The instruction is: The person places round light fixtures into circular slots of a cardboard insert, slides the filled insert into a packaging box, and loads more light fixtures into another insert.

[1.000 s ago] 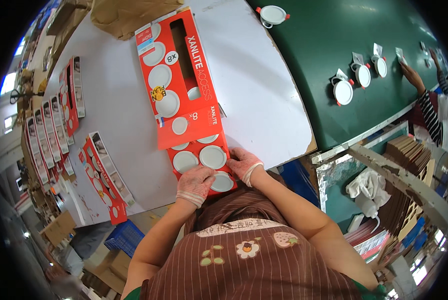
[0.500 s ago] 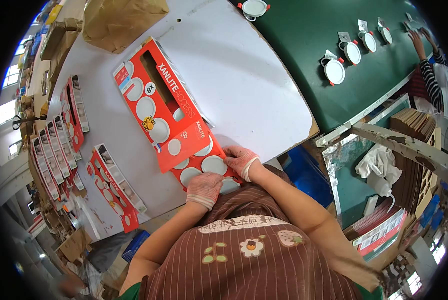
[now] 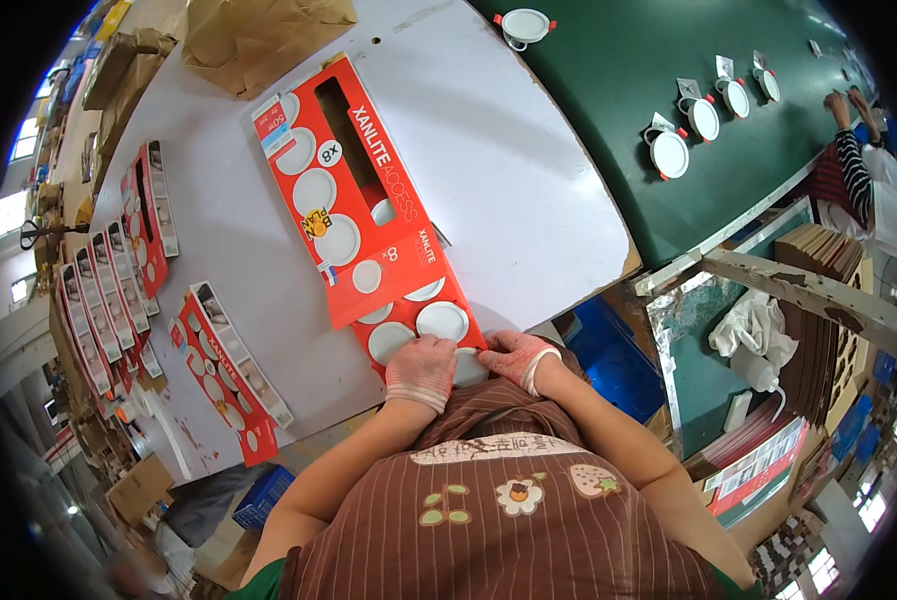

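A long red cardboard box (image 3: 313, 195) printed with white discs lies on the white table in front of me, slanting toward my body. Its top has a long cut-out window. A red flap (image 3: 388, 275) stands out near its close end, above a part with more white discs. My left hand (image 3: 420, 372), in a pale pinkish glove, is closed with curled fingers on that near end. At the near right corner my gloved right hand (image 3: 516, 360) pinches the box's edge, thumb and fingertips together. The palm sides of both hands are hidden.
Another red box (image 3: 230, 370) lies to the left, with several more (image 3: 98, 300) in a row beyond it. A brown paper bag (image 3: 258, 40) sits at the far edge. White round lamps (image 3: 668, 155) rest on the green surface at right, where another person's hands (image 3: 848, 108) show.
The box has shifted a little to the right and away from me. My right hand has slid down its right edge to the near corner, and my left hand has moved slightly right.
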### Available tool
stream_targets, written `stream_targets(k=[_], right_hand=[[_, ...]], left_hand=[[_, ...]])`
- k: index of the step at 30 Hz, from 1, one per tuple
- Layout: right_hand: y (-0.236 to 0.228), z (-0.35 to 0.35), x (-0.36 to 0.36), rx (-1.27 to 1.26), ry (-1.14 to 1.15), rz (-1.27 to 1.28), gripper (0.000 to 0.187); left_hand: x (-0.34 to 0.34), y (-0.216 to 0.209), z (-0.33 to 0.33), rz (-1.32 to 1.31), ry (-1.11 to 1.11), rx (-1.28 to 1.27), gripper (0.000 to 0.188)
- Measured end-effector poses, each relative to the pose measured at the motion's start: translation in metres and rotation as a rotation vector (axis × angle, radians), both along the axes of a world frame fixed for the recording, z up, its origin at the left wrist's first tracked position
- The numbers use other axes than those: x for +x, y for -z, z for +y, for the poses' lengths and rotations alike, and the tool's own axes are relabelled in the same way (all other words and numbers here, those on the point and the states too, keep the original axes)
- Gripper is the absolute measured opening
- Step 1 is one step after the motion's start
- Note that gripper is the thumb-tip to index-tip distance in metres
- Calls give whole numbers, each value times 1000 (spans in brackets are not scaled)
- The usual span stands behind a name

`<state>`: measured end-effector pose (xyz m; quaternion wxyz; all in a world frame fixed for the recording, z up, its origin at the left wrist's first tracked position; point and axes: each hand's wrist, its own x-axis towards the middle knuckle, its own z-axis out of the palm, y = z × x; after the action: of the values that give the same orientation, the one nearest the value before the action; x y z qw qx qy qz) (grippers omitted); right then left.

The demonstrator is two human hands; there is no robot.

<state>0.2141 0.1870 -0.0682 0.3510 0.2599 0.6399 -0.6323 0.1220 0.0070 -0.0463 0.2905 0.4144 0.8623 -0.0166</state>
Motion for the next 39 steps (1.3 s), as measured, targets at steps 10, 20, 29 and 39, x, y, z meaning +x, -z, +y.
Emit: stream_targets(k=[10, 20, 29, 39], right_hand=[[-45, -7, -33, 351, -312, -64, 40], [-27, -21, -19, 481, -334, -20, 49], [-13, -27, -22, 512, -256, -27, 49], [9, -16, -88, 601, 244, 183, 66]], left_hand=[[-3, -23, -17, -24, -303, 375, 33], [28, 10, -120, -694, -1266, 484, 46], [21, 31, -105, -611, -1100, 700, 72], [-50, 27, -78, -519, -1043, 519, 67]])
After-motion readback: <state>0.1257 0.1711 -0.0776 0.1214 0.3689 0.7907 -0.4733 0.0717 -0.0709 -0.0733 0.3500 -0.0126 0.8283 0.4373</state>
